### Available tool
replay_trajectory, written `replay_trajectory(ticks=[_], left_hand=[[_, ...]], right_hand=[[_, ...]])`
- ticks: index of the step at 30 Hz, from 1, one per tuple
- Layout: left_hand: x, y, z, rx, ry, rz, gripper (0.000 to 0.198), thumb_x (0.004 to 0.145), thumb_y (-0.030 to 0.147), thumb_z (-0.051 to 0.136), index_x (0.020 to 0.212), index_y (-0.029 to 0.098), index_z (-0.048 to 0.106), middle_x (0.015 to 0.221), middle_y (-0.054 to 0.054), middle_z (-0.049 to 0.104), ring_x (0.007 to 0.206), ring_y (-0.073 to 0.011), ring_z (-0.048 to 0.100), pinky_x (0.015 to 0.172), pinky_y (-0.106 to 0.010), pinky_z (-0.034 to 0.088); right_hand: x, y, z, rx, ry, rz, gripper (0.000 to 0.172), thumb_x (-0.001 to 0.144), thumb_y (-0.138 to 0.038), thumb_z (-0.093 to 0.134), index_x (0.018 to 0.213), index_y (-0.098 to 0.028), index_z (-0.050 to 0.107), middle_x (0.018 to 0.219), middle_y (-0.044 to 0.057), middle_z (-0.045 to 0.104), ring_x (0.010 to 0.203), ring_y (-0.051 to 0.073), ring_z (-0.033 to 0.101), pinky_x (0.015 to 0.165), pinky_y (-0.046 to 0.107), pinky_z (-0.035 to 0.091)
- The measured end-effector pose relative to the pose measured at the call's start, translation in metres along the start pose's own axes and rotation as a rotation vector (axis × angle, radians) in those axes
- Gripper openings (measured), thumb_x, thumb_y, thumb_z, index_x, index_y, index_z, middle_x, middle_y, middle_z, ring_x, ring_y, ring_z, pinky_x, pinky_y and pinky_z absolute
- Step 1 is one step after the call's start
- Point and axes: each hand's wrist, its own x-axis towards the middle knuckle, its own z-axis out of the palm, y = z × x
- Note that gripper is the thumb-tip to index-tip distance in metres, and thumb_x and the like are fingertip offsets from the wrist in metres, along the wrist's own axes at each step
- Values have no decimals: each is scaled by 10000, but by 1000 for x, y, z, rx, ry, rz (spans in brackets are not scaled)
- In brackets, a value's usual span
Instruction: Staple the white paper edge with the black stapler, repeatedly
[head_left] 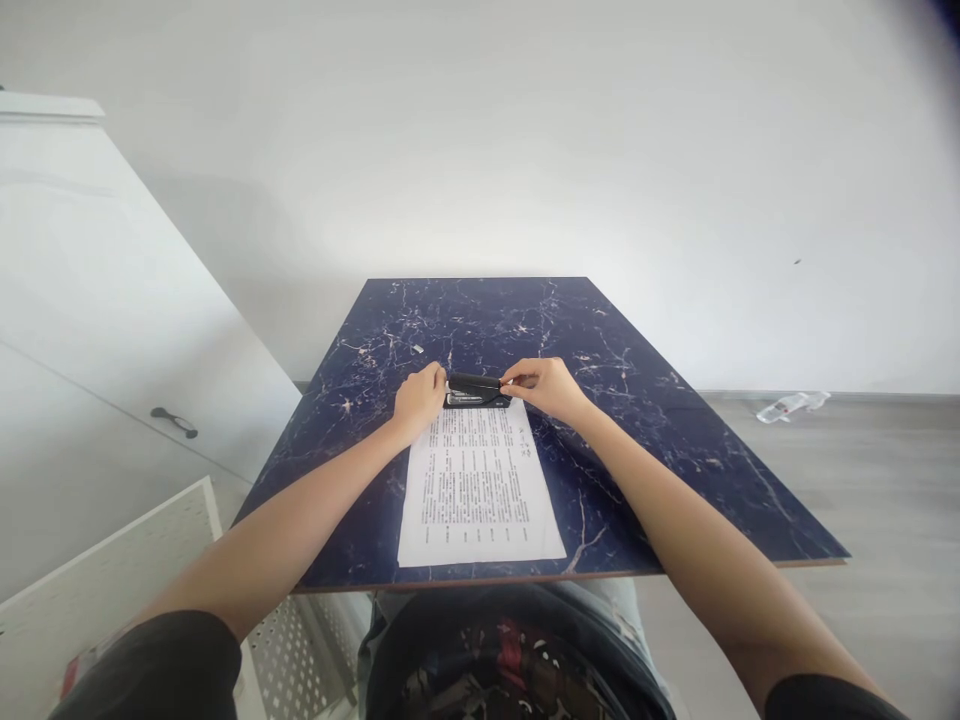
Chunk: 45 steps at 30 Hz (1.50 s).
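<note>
A black stapler (pixel 475 384) with a silvery inner part lies crosswise at the far edge of the printed paper (pixel 480 500). My left hand (pixel 420 400) rests at the stapler's left end, fingers bent together against it. From the other side, my right hand (pixel 546 388) pinches the stapler's right end between thumb and fingertips. The paper lies flat, its near edge close to the table's front, with handwritten marks by its right margin. My hands hide its far corners.
The dark blue marble-patterned table (pixel 480 315) stands against a white wall. A small pale scrap (pixel 418 349) lies beyond my left hand. At left are a white cabinet (pixel 90 270) and a perforated white bin (pixel 281 650). Clear plastic packaging (pixel 793 406) lies on the floor at right.
</note>
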Motion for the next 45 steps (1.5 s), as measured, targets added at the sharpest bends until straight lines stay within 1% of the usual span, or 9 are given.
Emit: replay_trajectory(ticks=[3,10,20,26,30,34,38,41,45], left_hand=[[0,0,0,9,-1,-5,342,1049,355,310,862,265,582,793,-71,669,775,-297,648,661,-333,361],[-1,3,-3,10,-25,-18,358,1052,362,308,863,258,594,824,-77,683,799,-289,655,688,-339,391],[-1,3,-3,-158,35,-6,420,1058,333,279,804,240,599,891,-72,653,880,-264,630,798,-367,437],[-2,-2,0,-378,217,-23,404,1066,314,260,797,242,553,879,-82,578,1033,-280,553,922,-389,432],[-1,-5,4,-528,350,-86,376,1046,273,296,799,234,576,911,-83,581,1038,-267,537,979,-388,414],[16,-16,2,-785,486,-186,431,1011,287,274,789,212,635,975,-85,653,962,-231,603,906,-359,458],[41,-38,-11,-1170,495,-226,448,984,370,272,789,197,637,962,-95,719,870,-202,675,722,-313,487],[50,-49,-16,-1259,489,-234,418,973,402,310,788,192,620,972,-105,729,861,-182,684,721,-287,495],[45,-43,-13,-1306,414,-167,396,980,453,357,806,195,601,1046,-127,724,916,-194,689,780,-303,523]], right_hand=[[-1,2,-2,40,-11,4,76,768,-315,812,748,-243,804,919,44,795,801,219,752,825,398,649],[-2,10,-4,28,10,74,127,701,-283,864,822,-259,832,863,34,800,799,247,769,880,446,652],[2,15,-4,-87,-9,70,124,719,-352,851,751,-237,818,949,58,802,837,243,750,820,409,618],[3,15,-3,-101,-19,71,104,728,-332,837,698,-242,796,915,56,797,807,242,736,796,417,606],[4,15,-3,-118,-18,56,118,736,-342,828,685,-244,786,901,52,796,793,244,733,779,423,609],[5,17,-2,-122,-22,66,121,735,-342,825,691,-236,787,881,62,794,784,243,732,766,420,607],[4,16,-2,-111,-21,78,87,735,-308,825,700,-237,790,873,56,790,787,239,723,764,412,591],[1,13,-4,-139,-34,52,82,762,-303,812,735,-231,782,866,46,782,766,218,706,759,390,573],[-4,7,-6,-306,-63,-46,124,818,-322,776,903,-236,748,879,35,757,804,218,690,799,397,548]])
